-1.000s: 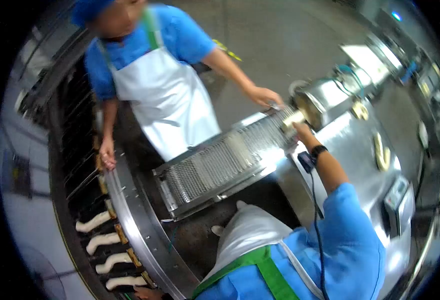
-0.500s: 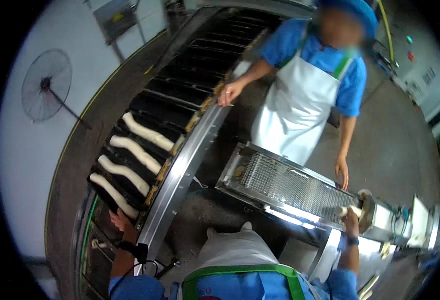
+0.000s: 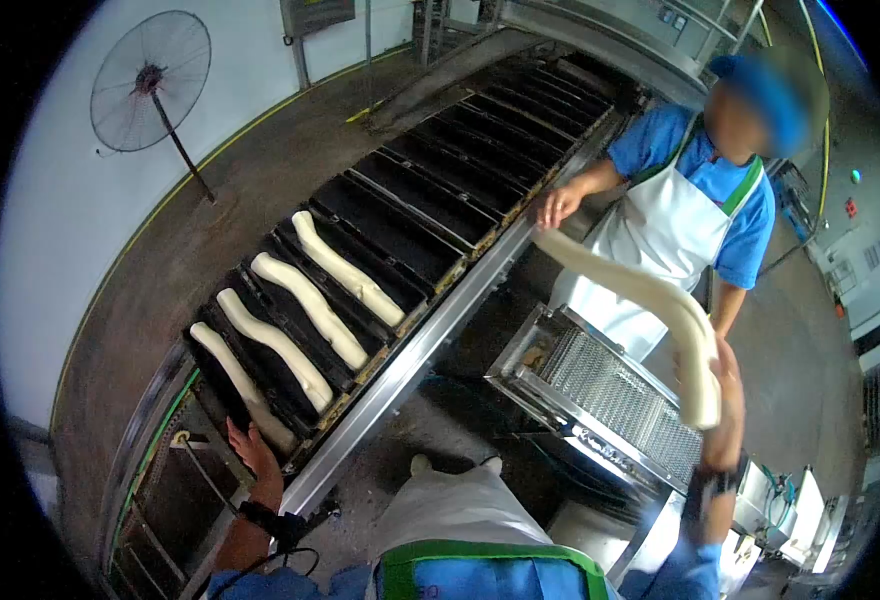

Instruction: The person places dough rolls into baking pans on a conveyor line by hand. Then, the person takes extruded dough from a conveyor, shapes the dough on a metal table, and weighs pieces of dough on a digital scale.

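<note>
A black-trayed conveyor [image 3: 440,185] stands near a mesh belt [image 3: 610,380]; a long dough strip [image 3: 655,293] slants aloft, its near end clasped in the raised right hand [image 3: 726,385]. The left hand [image 3: 254,452] reaches low by the nearest tray; fingers apart.

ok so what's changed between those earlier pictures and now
Your right hand has risen from the mesh conveyor, lifting the long pale strip it was gripping there; the strip's far end now points toward the black trays. Four pale strips still lie in those trays, and your left hand stays beside the nearest tray.
</note>
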`<state>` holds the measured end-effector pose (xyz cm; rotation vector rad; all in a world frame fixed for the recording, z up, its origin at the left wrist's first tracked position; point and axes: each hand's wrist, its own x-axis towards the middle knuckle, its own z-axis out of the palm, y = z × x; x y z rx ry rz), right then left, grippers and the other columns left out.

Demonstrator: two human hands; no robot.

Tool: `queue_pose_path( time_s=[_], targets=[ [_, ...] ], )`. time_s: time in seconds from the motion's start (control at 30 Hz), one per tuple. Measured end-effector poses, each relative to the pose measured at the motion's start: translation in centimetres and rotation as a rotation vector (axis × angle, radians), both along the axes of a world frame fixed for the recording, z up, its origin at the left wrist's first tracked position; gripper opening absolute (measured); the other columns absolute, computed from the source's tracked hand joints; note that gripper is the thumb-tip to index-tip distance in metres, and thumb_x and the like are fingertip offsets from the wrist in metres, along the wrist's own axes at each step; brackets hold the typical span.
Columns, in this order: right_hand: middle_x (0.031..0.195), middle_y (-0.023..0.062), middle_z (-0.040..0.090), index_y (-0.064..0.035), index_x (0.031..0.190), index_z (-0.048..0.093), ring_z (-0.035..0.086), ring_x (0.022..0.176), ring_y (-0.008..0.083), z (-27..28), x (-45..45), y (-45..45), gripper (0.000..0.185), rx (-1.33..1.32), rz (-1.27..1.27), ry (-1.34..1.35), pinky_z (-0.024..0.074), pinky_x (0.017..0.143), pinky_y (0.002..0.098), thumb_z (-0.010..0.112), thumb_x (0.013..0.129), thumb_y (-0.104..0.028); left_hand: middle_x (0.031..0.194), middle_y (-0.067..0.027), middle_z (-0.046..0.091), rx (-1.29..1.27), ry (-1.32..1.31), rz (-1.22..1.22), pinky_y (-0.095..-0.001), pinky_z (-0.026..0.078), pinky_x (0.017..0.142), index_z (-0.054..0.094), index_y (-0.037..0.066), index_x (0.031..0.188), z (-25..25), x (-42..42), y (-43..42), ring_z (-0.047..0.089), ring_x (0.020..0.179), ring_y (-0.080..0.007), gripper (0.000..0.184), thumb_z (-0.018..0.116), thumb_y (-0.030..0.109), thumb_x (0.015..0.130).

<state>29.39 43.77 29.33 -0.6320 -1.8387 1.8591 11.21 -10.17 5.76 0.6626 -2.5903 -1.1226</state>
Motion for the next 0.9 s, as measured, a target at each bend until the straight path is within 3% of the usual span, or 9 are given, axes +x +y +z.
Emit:
queue_pose_path(
  time_s=[0.1, 0.2, 0.33, 0.4, 0.47, 0.5, 0.63, 0.77, 0.9],
  targets=[
    [0.098, 0.0169, 0.047, 0.0044, 0.113, 0.031, 0.053, 0.081, 0.0196, -0.4, -12.8, -1.3, 0.054, -0.15, 0.316, -0.007, 0.045, 0.07, 0.0257, 0.051, 0.065, -0.009, 0.124, -0.0135, 0.02, 0.134, 0.069, 0.005, -0.0487, 0.02, 0.087, 0.018, 0.016, 0.124, 0.0, 0.0, 0.2, 0.022, 0.111, -0.0333, 0.056, 0.036, 0.043, 0.078],
    [0.095, 0.0096, 0.049, 0.0045, 0.111, 0.036, 0.047, 0.083, 0.0136, -4.5, -24.8, -4.7, 0.054, -0.122, 0.728, -0.063, 0.0397, 0.07, 0.0248, 0.054, 0.065, -0.016, 0.123, -0.0148, 0.022, -0.165, 0.048, -0.036, -0.0445, 0.021, 0.088, 0.023, 0.012, 0.122, -0.6, -0.1, -0.3, 0.024, 0.11, -0.0327, 0.052, 0.037, 0.039, 0.079],
    [0.094, 0.01, 0.053, 0.0, 0.104, 0.047, 0.048, 0.085, 0.0153, -12.2, -33.3, -6.8, 0.042, 0.477, 0.913, -0.227, 0.0373, 0.074, 0.0259, 0.055, 0.072, -0.026, 0.121, -0.0153, 0.025, -0.385, 0.074, -0.015, -0.0386, 0.023, 0.088, 0.03, 0.01, 0.118, -4.4, -0.4, -3.3, 0.026, 0.108, -0.0302, 0.043, 0.039, 0.027, 0.08],
    [0.095, 0.0097, 0.053, -0.0012, 0.106, 0.046, 0.047, 0.086, 0.0145, -12.2, -32.2, -6.7, 0.039, 0.478, 1.035, -0.263, 0.0375, 0.075, 0.0256, 0.051, 0.075, -0.024, 0.12, -0.0155, 0.027, -0.564, 0.09, -0.048, -0.0373, 0.023, 0.088, 0.032, 0.009, 0.117, -3.0, -0.2, -2.8, 0.027, 0.108, -0.0298, 0.04, 0.04, 0.022, 0.08],
    [0.094, 0.0101, 0.053, -0.0024, 0.11, 0.041, 0.048, 0.086, 0.0145, -13.2, -30.1, -5.4, 0.04, 0.386, 1.165, -0.141, 0.0374, 0.076, 0.0249, 0.048, 0.078, -0.025, 0.117, -0.0149, 0.029, -0.002, 0.321, -0.044, -0.0379, 0.023, 0.088, 0.035, 0.008, 0.114, 3.4, -1.6, 1.7, 0.027, 0.107, -0.0304, 0.039, 0.043, 0.017, 0.077],
    [0.094, 0.0101, 0.053, -0.0031, 0.112, 0.039, 0.048, 0.088, 0.0146, -12.9, -27.8, -5.1, 0.042, 0.338, 1.188, -0.164, 0.0373, 0.078, 0.0246, 0.048, 0.079, -0.026, 0.117, -0.0149, 0.029, -0.003, 0.303, -0.055, -0.0379, 0.023, 0.088, 0.035, 0.008, 0.114, 5.5, -2.0, 3.2, 0.027, 0.107, -0.0304, 0.039, 0.043, 0.017, 0.077],
    [0.095, 0.0083, 0.053, -0.0016, 0.112, 0.038, 0.049, 0.086, 0.015, -14.5, -20.8, -0.3, 0.044, 0.268, 1.077, -0.39, 0.039, 0.075, 0.0258, 0.05, 0.077, -0.025, 0.109, -0.0132, 0.038, 0.132, 0.128, -0.602, -0.0359, 0.023, 0.089, 0.046, 0.007, 0.103, 9.0, -5.3, 10.0, 0.03, 0.106, -0.0277, 0.033, 0.047, 0.012, 0.071],
    [0.092, 0.007, 0.054, -0.0007, 0.112, 0.038, 0.05, 0.083, 0.0137, -15.7, -14.4, 4.6, 0.044, -0.032, 0.763, -0.429, 0.0405, 0.071, 0.0253, 0.051, 0.076, -0.024, 0.107, -0.0092, 0.042, -0.318, 0.05, -1.044, -0.0355, 0.023, 0.088, 0.048, 0.013, 0.102, 12.2, -9.6, 20.0, 0.031, 0.106, -0.0259, 0.034, 0.049, 0.016, 0.068],
    [0.094, 0.0083, 0.053, -0.0036, 0.111, 0.04, 0.051, 0.082, 0.0159, -16.8, -10.7, 8.8, 0.039, -0.032, 0.603, -0.431, 0.0433, 0.069, 0.0271, 0.047, 0.078, -0.023, 0.102, -0.0087, 0.048, -0.79, -0.129, -1.072, -0.0415, 0.02, 0.087, 0.047, 0.018, 0.106, 10.1, -17.4, 25.6, 0.035, 0.102, -0.0253, 0.038, 0.046, 0.026, 0.069]
  ],
)
